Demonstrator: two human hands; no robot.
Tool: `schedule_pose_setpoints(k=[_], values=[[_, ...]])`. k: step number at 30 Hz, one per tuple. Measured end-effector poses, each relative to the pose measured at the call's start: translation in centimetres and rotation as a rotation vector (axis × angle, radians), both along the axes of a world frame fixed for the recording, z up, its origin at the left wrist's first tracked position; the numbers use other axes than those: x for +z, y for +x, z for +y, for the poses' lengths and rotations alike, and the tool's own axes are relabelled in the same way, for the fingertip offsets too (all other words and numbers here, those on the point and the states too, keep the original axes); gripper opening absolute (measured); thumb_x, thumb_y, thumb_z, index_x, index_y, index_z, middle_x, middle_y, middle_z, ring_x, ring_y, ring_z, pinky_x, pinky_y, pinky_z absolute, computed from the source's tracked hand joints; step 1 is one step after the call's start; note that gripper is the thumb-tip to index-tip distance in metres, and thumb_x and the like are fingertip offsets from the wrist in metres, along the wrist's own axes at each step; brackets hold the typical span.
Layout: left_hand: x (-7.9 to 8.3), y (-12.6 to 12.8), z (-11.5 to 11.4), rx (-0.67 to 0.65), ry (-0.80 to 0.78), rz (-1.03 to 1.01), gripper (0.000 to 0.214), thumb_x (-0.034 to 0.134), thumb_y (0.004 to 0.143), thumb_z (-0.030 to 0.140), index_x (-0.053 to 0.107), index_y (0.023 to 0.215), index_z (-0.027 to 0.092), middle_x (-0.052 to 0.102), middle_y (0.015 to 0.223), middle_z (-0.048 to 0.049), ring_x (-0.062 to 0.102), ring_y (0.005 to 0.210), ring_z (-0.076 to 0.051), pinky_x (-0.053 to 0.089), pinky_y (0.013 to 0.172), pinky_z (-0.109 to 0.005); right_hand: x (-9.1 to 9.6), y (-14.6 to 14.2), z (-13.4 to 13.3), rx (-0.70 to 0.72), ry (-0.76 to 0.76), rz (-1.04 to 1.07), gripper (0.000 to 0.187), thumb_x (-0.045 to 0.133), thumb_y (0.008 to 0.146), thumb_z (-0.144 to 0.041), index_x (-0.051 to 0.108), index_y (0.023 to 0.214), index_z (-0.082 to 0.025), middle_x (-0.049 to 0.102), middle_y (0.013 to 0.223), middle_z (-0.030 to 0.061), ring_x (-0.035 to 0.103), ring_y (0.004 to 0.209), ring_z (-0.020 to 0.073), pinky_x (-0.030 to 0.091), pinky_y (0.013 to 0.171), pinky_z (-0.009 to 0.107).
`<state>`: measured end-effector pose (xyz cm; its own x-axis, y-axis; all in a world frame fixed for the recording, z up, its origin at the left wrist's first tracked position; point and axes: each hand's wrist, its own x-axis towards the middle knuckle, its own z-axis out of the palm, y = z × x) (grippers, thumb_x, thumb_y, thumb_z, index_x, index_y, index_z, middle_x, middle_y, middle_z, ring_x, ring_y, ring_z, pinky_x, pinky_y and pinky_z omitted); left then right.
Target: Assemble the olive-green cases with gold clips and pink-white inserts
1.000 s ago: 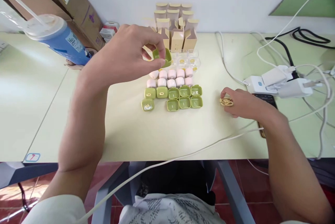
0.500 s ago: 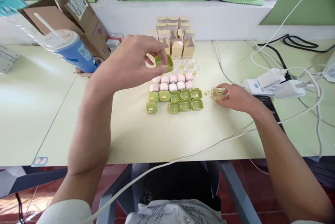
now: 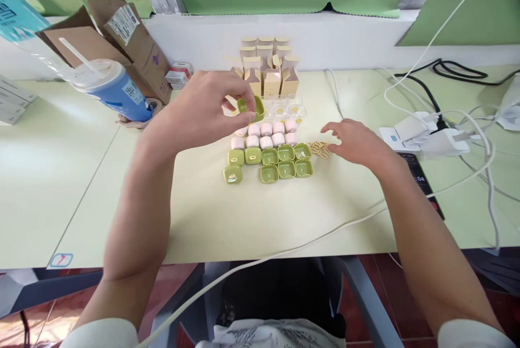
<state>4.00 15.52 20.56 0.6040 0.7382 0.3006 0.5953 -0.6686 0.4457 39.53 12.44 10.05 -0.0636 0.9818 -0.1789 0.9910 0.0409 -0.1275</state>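
Observation:
My left hand [image 3: 203,115] is raised over the table, thumb and fingers pinching a small green square case half [image 3: 257,110]. Below it lie rows of pale pink rounded pieces [image 3: 266,129]. In front of those are several open green case halves [image 3: 286,169] and, to their left, a few green lids [image 3: 233,174] with an oval mark. My right hand [image 3: 353,142] is open, fingers apart, just right of a little heap of beige loop-like pieces [image 3: 319,149]. It appears to hold nothing; whether it touches the heap I cannot tell.
Open small cardboard boxes [image 3: 272,82] stand at the back, with clear plastic pieces [image 3: 284,107] before them. A blue cup [image 3: 122,96] and a carton [image 3: 142,50] are left. Right are a power strip [image 3: 392,139], a phone [image 3: 422,180] and a white cable [image 3: 325,233] across the front.
The beige heap has moved left, up against the green case halves. My right hand's fingers have spread and lifted. My left hand still holds the green case half; the view has tilted slightly.

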Motion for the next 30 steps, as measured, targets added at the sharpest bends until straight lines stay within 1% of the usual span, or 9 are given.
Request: schedule_pose_setpoints(k=[2, 4, 10, 14, 20, 24, 27, 29, 30], values=[[-0.1, 0.1, 0.1, -0.001, -0.005, 0.023, 0.018, 0.073, 0.098, 0.044, 0.076, 0.089, 0.029, 0.084, 0.108, -0.0022, 0.078, 0.107, -0.027, 0.066, 0.096, -0.046, 0.2, -0.3, 1.4, 0.163, -0.060, 0.008, 0.055, 0.073, 0.092, -0.027, 0.075, 0.147, -0.028, 0.073, 0.130, 0.0157, 0.064, 0.139, 0.0409, 0.055, 0.112, 0.049], [-0.1, 0.2, 0.2, -0.005, -0.010, 0.044, 0.020, 0.071, 0.099, 0.046, 0.076, 0.090, 0.028, 0.084, 0.108, -0.0028, 0.078, 0.106, -0.026, 0.066, 0.097, -0.045, -0.3, -0.9, 2.3, 0.231, -0.115, 0.023, 0.051, 0.076, 0.089, -0.024, 0.079, 0.139, -0.029, 0.073, 0.126, 0.0145, 0.061, 0.140, 0.0402, 0.053, 0.115, 0.048], [0.0, 0.2, 0.0, -0.005, -0.003, 0.041, 0.024, 0.069, 0.100, 0.050, 0.077, 0.091, 0.028, 0.085, 0.108, -0.0029, 0.078, 0.106, -0.025, 0.067, 0.098, -0.043, -2.6, -1.0, 1.7, 0.075, -0.042, 0.017, 0.029, 0.067, 0.099, -0.032, 0.076, 0.124, -0.021, 0.068, 0.135, 0.0218, 0.061, 0.141, 0.0435, 0.058, 0.103, 0.049], [-0.2, 0.1, 0.3, -0.020, -0.001, 0.005, 0.019, 0.074, 0.097, 0.049, 0.077, 0.090, 0.031, 0.085, 0.104, -0.0010, 0.078, 0.104, -0.025, 0.068, 0.096, -0.044, -2.1, -0.2, 1.6, 0.096, -0.050, 0.055, 0.017, 0.071, 0.097, -0.031, 0.078, 0.108, -0.020, 0.074, 0.119, 0.0167, 0.070, 0.125, 0.0371, 0.057, 0.102, 0.045], [-1.1, 0.3, 0.7, -0.006, 0.007, -0.066, 0.009, 0.074, 0.094, 0.037, 0.074, 0.099, 0.029, 0.082, 0.110, -0.0028, 0.078, 0.101, -0.025, 0.066, 0.092, -0.044, 1.5, -0.3, 1.7, -0.015, 0.039, 0.120, 0.010, 0.078, 0.092, -0.029, 0.079, 0.084, -0.023, 0.080, 0.105, 0.0092, 0.077, 0.103, 0.0303, 0.058, 0.084, 0.039], [-1.9, 0.6, 0.8, 0.013, 0.024, -0.155, 0.024, 0.077, 0.090, 0.031, 0.068, 0.113, 0.030, 0.078, 0.115, -0.0031, 0.076, 0.107, -0.024, 0.066, 0.088, -0.040, 5.3, -1.1, 1.3, -0.096, 0.098, 0.147, 0.022, 0.079, 0.086, -0.015, 0.070, 0.068, -0.024, 0.079, 0.081, 0.0059, 0.076, 0.081, 0.0278, 0.058, 0.070, 0.040], [-2.1, 1.1, 0.6, -0.028, 0.010, -0.194, 0.035, 0.078, 0.089, 0.030, 0.061, 0.119, 0.029, 0.075, 0.125, -0.0055, 0.075, 0.115, -0.024, 0.066, 0.090, -0.040, 8.6, -2.8, 0.7, -0.056, 0.270, 0.476, 0.013, 0.085, 0.084, -0.016, 0.077, 0.083, -0.025, 0.079, 0.081, 0.0029, 0.079, 0.075, 0.0268, 0.065, 0.073, 0.044], [-2.1, 1.5, 0.5, -0.076, -0.006, -0.239, 0.043, 0.080, 0.088, 0.031, 0.056, 0.124, 0.028, 0.073, 0.131, -0.0069, 0.075, 0.122, -0.025, 0.067, 0.092, -0.040, 10.0, -4.5, 0.1, 0.035, 0.379, 0.778, 0.022, 0.088, 0.088, -0.021, 0.083, 0.109, -0.028, 0.080, 0.084, 0.0007, 0.082, 0.075, 0.0271, 0.071, 0.075, 0.047], [-2.1, 1.6, 0.4, -0.098, -0.015, -0.258, 0.046, 0.080, 0.089, 0.031, 0.054, 0.127, 0.028, 0.073, 0.132, -0.0072, 0.075, 0.125, -0.025, 0.067, 0.093, -0.040, 10.5, -5.4, -0.3, 0.100, 0.450, 0.890, 0.022, 0.090, 0.091, -0.025, 0.084, 0.111, -0.029, 0.080, 0.086, 0.0006, 0.084, 0.078, 0.0275, 0.073, 0.078, 0.049]])
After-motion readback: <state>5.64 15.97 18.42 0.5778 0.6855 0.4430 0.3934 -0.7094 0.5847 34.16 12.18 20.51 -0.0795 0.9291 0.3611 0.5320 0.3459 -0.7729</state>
